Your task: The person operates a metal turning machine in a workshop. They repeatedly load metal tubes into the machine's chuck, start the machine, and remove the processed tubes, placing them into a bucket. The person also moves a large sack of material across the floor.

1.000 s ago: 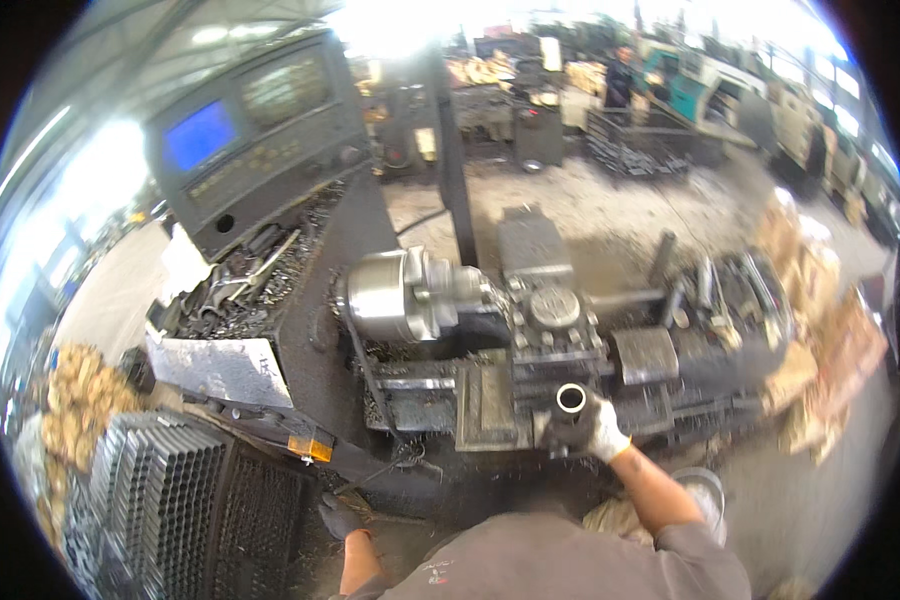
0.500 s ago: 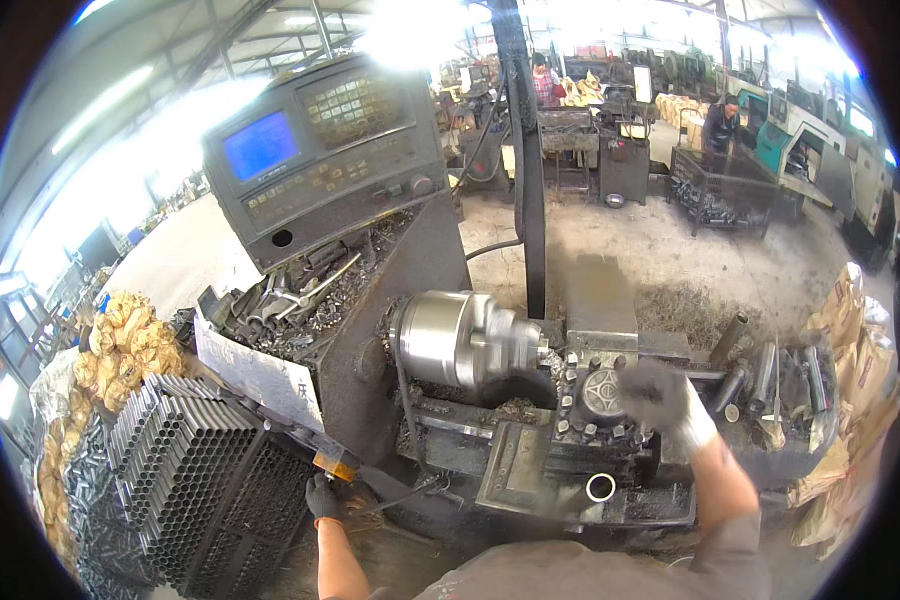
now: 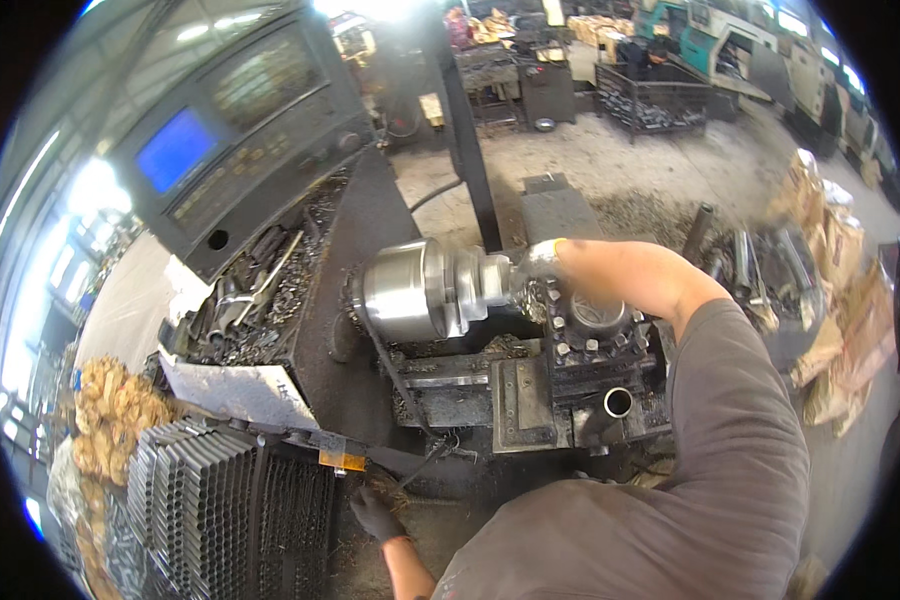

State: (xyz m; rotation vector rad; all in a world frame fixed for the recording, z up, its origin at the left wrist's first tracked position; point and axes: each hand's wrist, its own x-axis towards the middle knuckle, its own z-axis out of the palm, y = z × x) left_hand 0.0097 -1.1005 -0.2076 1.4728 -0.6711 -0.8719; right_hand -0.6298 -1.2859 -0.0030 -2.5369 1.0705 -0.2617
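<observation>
My right arm reaches across the lathe, and my right hand [image 3: 538,272], in a glove with a white cuff, is at the end of the shiny chuck [image 3: 410,292], by its stepped jaws. Its fingers are hidden and blurred, so what they hold cannot be made out. Just right of it, below my forearm, sits the bolted tool post [image 3: 592,318]. My left hand [image 3: 378,515], in a dark glove, hangs low with its fingers loosely extended and nothing visible in them. Above it is an orange piece [image 3: 342,461] on the machine's lower edge.
A stack of metal tubes [image 3: 195,500] stands at lower left. One tube [image 3: 618,403] stands upright in front of the tool post. The control panel [image 3: 240,130] rises at upper left, over a tray [image 3: 235,385] of tools and chips. Paper sacks [image 3: 850,320] line the right side.
My right hand has moved left from beyond the tool post to the chuck's jaws. My left hand has dropped away from beside the orange piece. The head view has shifted and turned.
</observation>
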